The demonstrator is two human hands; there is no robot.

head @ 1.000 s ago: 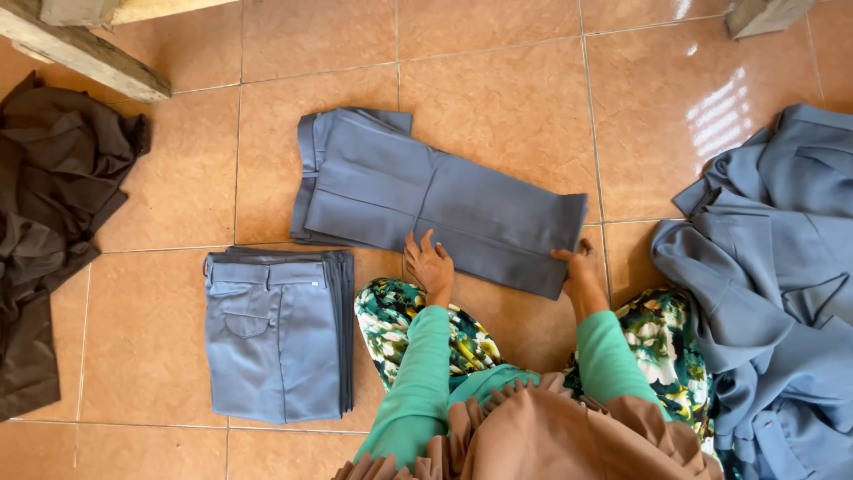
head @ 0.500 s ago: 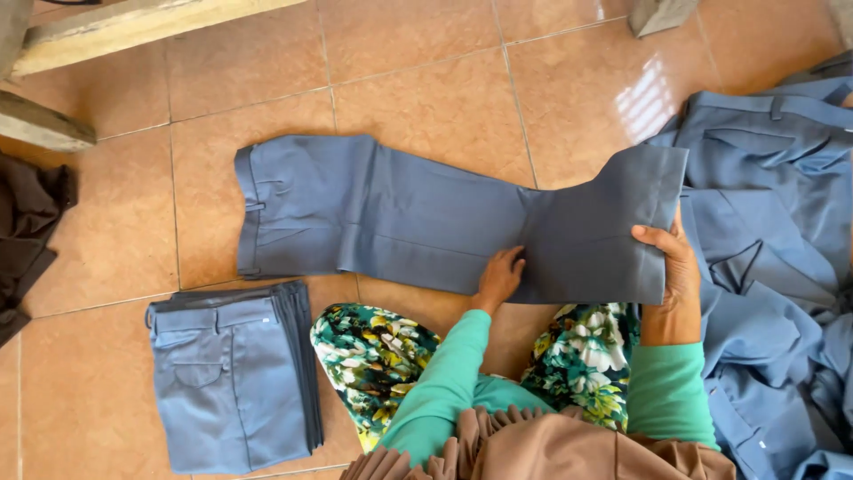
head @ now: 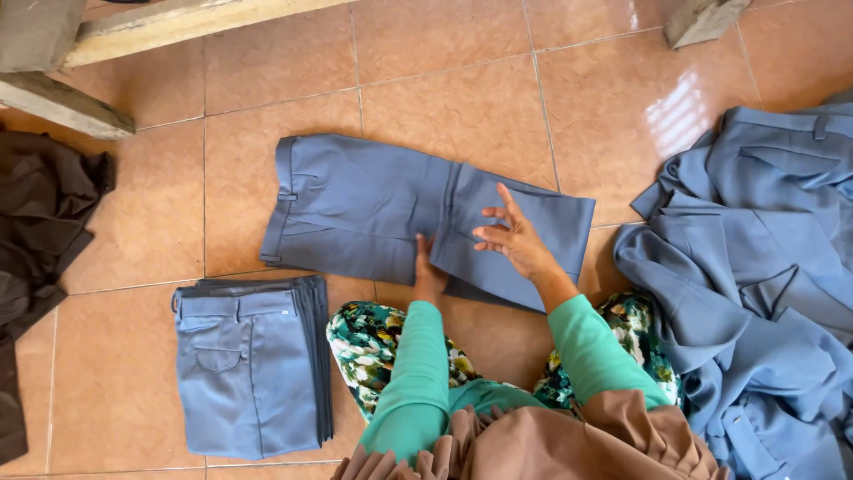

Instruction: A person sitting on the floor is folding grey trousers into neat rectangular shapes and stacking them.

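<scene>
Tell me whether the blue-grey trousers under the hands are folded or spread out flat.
Partly folded. The trousers have their leg end doubled back over the middle, under the right hand; the left hand presses the near edge.

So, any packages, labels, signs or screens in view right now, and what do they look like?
None show: no package, sign or screen, and no readable label.
Only cloth lies on the tiled floor: grey-blue trousers under both hands, a folded stack at lower left, a loose grey-blue heap at right, dark brown cloth at left.

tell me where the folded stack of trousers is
In the head view, the folded stack of trousers lies on the tiled floor at lower left, beside the person's left knee.
</scene>
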